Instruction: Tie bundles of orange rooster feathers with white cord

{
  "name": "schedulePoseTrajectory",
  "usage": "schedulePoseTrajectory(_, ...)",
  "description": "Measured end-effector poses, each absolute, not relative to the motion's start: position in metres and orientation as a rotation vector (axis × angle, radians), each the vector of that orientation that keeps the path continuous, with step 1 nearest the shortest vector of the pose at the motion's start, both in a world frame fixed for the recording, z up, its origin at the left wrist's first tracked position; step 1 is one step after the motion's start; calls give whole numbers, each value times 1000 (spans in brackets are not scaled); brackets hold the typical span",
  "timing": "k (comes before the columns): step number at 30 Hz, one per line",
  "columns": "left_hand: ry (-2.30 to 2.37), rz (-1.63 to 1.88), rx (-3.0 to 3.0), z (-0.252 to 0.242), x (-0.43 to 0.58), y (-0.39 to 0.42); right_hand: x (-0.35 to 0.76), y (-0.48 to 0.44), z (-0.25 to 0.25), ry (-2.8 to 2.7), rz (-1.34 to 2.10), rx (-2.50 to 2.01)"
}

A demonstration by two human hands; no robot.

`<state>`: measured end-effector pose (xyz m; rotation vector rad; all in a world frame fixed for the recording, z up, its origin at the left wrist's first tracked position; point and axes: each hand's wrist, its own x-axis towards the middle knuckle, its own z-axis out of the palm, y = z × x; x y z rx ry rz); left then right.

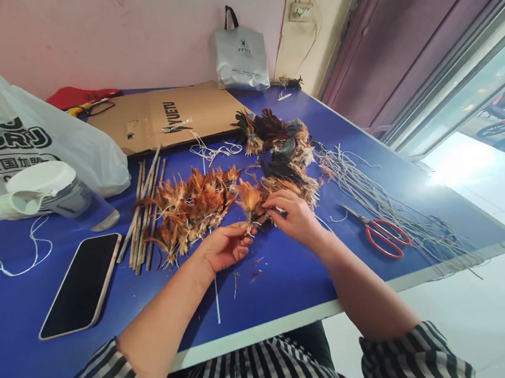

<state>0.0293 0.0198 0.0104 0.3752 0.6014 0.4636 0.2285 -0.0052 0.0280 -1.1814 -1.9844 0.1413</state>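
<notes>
My left hand (229,245) pinches the lower end of a small orange-brown feather bunch (249,199), where a white string shows. My right hand (293,213) is at the bunch's right side, thumb and fingertips closed together near its feathers; whatever is between them is too small to make out. To the left lies a row of orange feather bunches (192,205) with white string ends. Dark and brown feather bunches (285,176) are heaped just behind my right hand. A few loose feather bits (255,269) lie on the blue table (275,296).
Red-handled scissors (385,237) and long strings (388,209) lie at the right. On the left are thin sticks (140,227), a phone (80,287), a clear cup (74,201) and a plastic bag (85,142). Flat cardboard (133,121) and a silver bag (241,61) are behind.
</notes>
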Motion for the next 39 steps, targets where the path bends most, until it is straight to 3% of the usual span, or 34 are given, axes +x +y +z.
schedulePoseTrajectory(8,561,449,388,8,29,19,217,-10,35,-2116,-82,-1129)
schedulePoseTrajectory(15,531,470,287,11,27,21,241,-4,25,-1697,-192,-1466)
schedulePoseTrajectory(25,510,469,227,12,26,23,222,-16,37,-1800,389,-1131)
schedulePoseTrajectory(39,479,440,245,8,27,21,197,-20,23,-1928,246,-956)
